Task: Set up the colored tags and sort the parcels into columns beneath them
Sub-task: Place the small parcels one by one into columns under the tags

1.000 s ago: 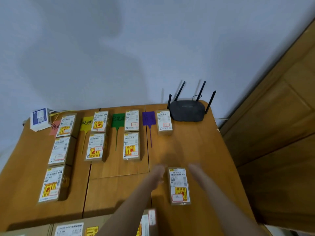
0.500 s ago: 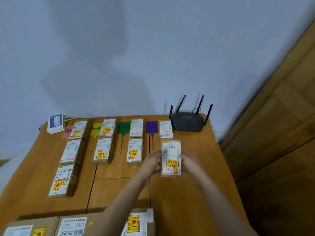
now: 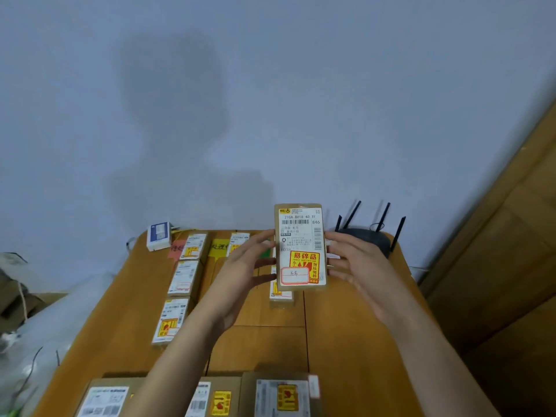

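Both hands hold one brown parcel (image 3: 301, 248) upright above the table, its label facing me, with a yellow fragile sticker and a red-framed sticker. My left hand (image 3: 249, 266) grips its left edge and my right hand (image 3: 358, 263) grips its right edge. On the table behind lie a pink tag (image 3: 177, 248), a yellow tag (image 3: 219, 245) and a sliver of a green tag (image 3: 266, 252). Sorted parcels lie beneath them: three in the left column (image 3: 184, 278), one by the yellow tag (image 3: 239, 242), one below the held parcel (image 3: 281, 293). The held parcel hides whatever lies behind it.
A black router (image 3: 367, 239) with antennas stands at the table's back right. A white box (image 3: 159, 236) sits at the back left corner. More parcels (image 3: 282, 395) lie along the near edge. A wooden door (image 3: 496, 266) is to the right, a plastic bag (image 3: 45, 341) to the left.
Both hands took the parcel from the table and raised it toward me, tilting it upright. The view has tipped upward, showing more wall.
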The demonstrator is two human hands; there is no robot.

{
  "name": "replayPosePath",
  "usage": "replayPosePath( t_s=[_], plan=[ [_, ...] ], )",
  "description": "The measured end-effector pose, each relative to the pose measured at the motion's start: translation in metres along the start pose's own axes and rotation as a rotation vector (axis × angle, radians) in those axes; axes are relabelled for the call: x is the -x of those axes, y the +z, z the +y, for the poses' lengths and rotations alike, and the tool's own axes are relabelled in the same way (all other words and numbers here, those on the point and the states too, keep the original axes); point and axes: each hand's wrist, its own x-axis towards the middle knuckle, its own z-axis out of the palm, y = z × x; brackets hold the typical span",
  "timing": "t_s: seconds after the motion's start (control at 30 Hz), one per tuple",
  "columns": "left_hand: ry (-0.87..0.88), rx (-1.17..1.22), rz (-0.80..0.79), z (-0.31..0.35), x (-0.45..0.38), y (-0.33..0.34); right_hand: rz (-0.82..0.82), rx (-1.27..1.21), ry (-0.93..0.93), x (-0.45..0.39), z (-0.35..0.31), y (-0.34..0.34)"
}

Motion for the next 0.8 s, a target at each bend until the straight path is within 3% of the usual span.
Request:
replayPosePath(
  t_s=[0.17, 0.43, 0.6, 0.8],
  plan=[
    [0.074, -0.025, -0.016, 0.017, 0.029, -0.051, 0.002, 0.030, -0.055, 0.026, -0.025, 0.042],
    [0.048, -0.017, -0.013, 0.010, 0.031, -0.088, -0.003, 0.079, -0.037, 0.027, -0.022, 0.080],
    [0.002, -0.030, -0.066, -0.006, 0.011, -0.074, 0.030, 0.087, 0.002, 0.017, -0.007, 0.069],
    [-0.172, -0.069, -0.134, -0.059, -0.035, -0.023, 0.093, 0.108, 0.162, -0.015, 0.036, 0.027]
  ],
)
